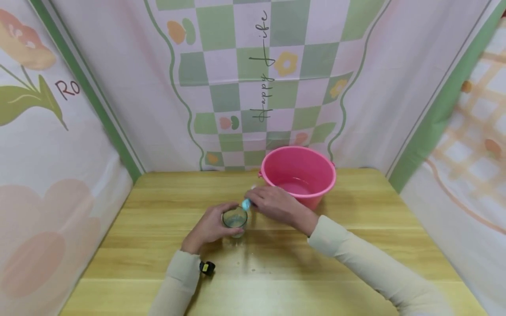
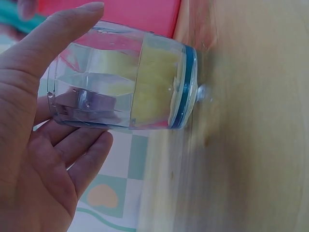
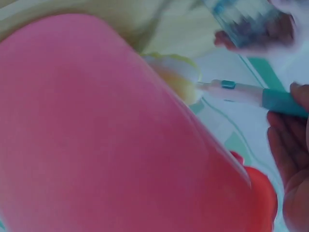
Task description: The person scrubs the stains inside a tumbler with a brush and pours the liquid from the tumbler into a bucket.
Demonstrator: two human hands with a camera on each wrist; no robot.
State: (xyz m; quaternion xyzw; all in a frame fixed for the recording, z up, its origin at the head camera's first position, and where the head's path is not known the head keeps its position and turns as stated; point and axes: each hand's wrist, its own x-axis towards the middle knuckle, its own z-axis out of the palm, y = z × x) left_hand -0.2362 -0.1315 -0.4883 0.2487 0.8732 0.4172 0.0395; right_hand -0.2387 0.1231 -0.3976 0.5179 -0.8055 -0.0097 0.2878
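My left hand (image 1: 211, 224) holds a clear drinking glass (image 1: 236, 220), thumb on one side and fingers on the other. In the left wrist view the glass (image 2: 130, 82) is wet, with a drop under its base, close over the tabletop. My right hand (image 1: 276, 202) grips the teal handle (image 3: 282, 101) of a cup-cleaning brush, whose teal end (image 1: 246, 204) shows beside the glass rim. In the right wrist view, its yellow-and-white sponge head (image 3: 181, 79) is partly hidden behind a pink bucket (image 3: 96, 121).
The pink bucket (image 1: 312, 201) stands at the back right of the wooden table (image 1: 166, 245), some liquid apparently inside. Water drops (image 1: 253, 270) dot the wood in front of the glass. A black device (image 1: 207, 267) sits at the left wrist. Patterned cloth (image 1: 215, 26) hangs behind the table.
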